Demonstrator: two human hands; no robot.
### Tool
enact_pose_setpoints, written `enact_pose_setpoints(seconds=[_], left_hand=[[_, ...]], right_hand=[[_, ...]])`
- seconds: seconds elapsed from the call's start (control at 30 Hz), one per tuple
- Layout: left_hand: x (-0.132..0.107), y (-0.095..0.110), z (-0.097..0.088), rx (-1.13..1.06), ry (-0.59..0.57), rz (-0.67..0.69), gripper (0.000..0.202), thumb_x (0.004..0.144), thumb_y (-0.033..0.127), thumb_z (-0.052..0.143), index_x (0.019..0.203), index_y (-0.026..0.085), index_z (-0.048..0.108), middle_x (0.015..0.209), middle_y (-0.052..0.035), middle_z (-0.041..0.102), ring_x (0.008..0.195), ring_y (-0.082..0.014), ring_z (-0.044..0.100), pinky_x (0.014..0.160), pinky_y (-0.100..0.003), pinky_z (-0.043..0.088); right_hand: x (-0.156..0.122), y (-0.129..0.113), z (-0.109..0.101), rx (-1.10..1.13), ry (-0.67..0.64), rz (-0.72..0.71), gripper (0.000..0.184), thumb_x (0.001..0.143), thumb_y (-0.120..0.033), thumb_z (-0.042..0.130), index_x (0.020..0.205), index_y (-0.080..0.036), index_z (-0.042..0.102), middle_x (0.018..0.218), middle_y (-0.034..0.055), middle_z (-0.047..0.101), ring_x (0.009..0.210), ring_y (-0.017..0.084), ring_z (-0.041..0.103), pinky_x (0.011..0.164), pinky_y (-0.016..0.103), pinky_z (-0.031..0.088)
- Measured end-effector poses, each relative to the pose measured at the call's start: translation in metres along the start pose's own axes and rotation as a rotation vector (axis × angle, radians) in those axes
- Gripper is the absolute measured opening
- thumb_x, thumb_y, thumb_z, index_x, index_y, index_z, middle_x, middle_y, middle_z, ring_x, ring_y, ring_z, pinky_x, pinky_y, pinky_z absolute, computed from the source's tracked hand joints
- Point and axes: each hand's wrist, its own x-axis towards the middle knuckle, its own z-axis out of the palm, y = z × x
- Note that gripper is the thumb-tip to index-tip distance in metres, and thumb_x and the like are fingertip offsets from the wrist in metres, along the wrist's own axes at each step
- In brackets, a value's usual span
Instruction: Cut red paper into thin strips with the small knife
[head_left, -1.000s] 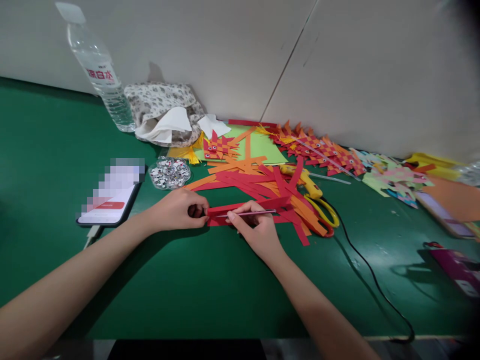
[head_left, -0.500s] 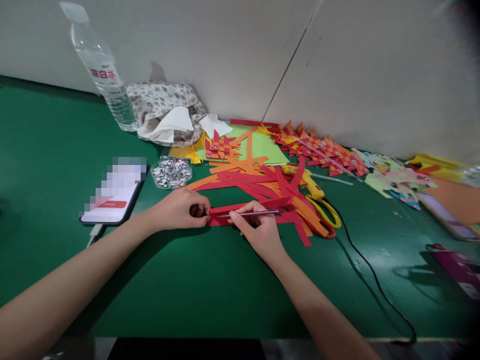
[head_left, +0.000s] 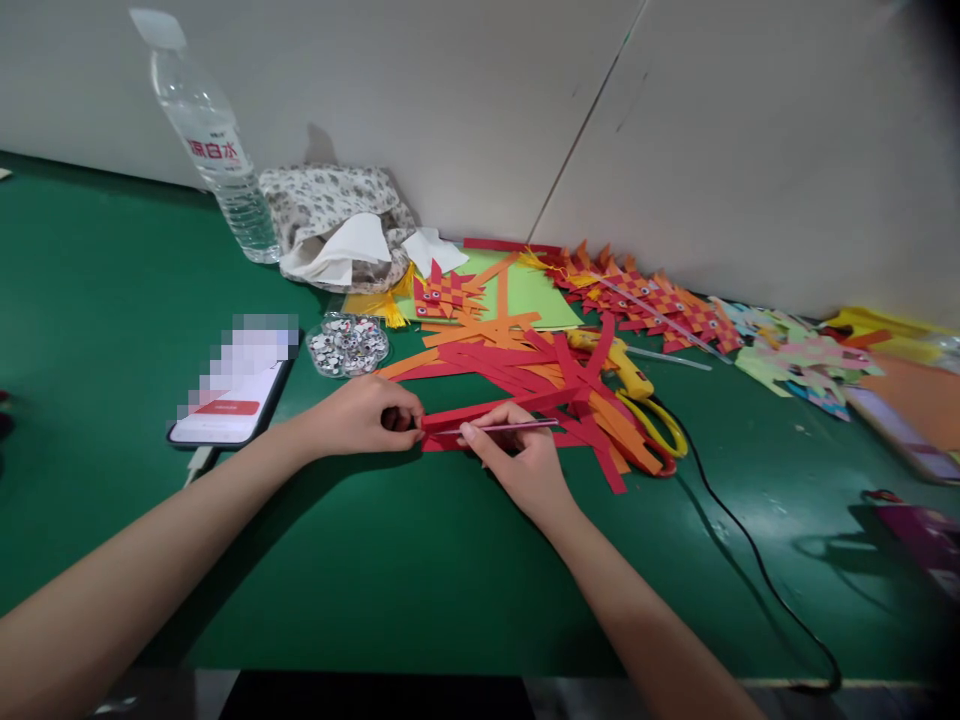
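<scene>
My left hand (head_left: 375,415) pinches the left end of a folded red paper strip (head_left: 487,408) between thumb and fingers. From the right, my right hand (head_left: 521,455) grips a thin purple pen-like tool (head_left: 525,426), its narrow tip pointing left over the red paper. Whether the tip touches the paper I cannot tell. Behind and right of my hands lies a loose pile of red and orange paper strips (head_left: 487,355). A yellow glue gun (head_left: 619,362) rests by the pile, close to scissors with yellow handles (head_left: 664,425).
A phone (head_left: 232,395) on a cable and a box of googly eyes (head_left: 347,345) lie left. Behind stand a water bottle (head_left: 225,165) and a patterned pouch (head_left: 337,215). Woven paper fish (head_left: 652,295) lie along the wall. A black cord (head_left: 739,535) crosses the right side.
The whole view has shifted slightly, so the table items appear a little further right. Both hands keep the same holds, with almost no visible movement.
</scene>
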Motion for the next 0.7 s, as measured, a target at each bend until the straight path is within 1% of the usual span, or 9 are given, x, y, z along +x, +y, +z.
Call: enact_pose_setpoints(seconds=[0.17, 0.37, 0.57, 0.7], left_hand=[[-0.0003, -0.002, -0.0013, 0.003, -0.012, 0.005, 0.011, 0.078, 0.024, 0.061, 0.079, 0.017, 0.069, 0.062, 0.0015, 0.064, 0.054, -0.0082, 0.057, 0.054, -0.019, 0.04], [-0.0017, -0.0061, -0.0013, 0.01, -0.006, 0.024, 0.01, 0.078, 0.023, 0.06, 0.079, 0.017, 0.068, 0.061, 0.0024, 0.062, 0.055, -0.0079, 0.056, 0.055, -0.018, 0.04], [-0.0021, -0.003, -0.0015, 0.006, 0.015, 0.039, 0.007, 0.076, 0.022, 0.062, 0.076, 0.017, 0.066, 0.058, 0.0042, 0.06, 0.052, -0.0066, 0.054, 0.052, -0.017, 0.038], [-0.0013, -0.0023, -0.0001, 0.015, 0.026, 0.033, 0.006, 0.075, 0.022, 0.063, 0.072, 0.016, 0.064, 0.057, 0.0048, 0.059, 0.051, -0.006, 0.053, 0.052, -0.017, 0.037]], right_hand=[[0.0002, -0.0006, 0.0004, 0.031, -0.014, -0.001, 0.022, 0.079, -0.038, 0.07, 0.072, -0.021, 0.06, 0.066, 0.0019, 0.069, 0.056, 0.014, 0.058, 0.052, 0.025, 0.044], [-0.0005, -0.0006, 0.0001, 0.014, -0.012, 0.003, 0.02, 0.08, -0.036, 0.07, 0.072, -0.02, 0.06, 0.064, 0.0015, 0.068, 0.05, 0.012, 0.053, 0.049, 0.024, 0.041], [0.0002, -0.0003, -0.0003, 0.002, -0.003, -0.012, 0.021, 0.079, -0.037, 0.07, 0.072, -0.02, 0.06, 0.063, 0.0004, 0.066, 0.05, 0.011, 0.053, 0.049, 0.024, 0.041], [0.0001, -0.001, 0.0001, 0.017, -0.013, 0.001, 0.02, 0.079, -0.037, 0.07, 0.073, -0.02, 0.06, 0.065, 0.0009, 0.068, 0.051, 0.011, 0.054, 0.049, 0.024, 0.042]])
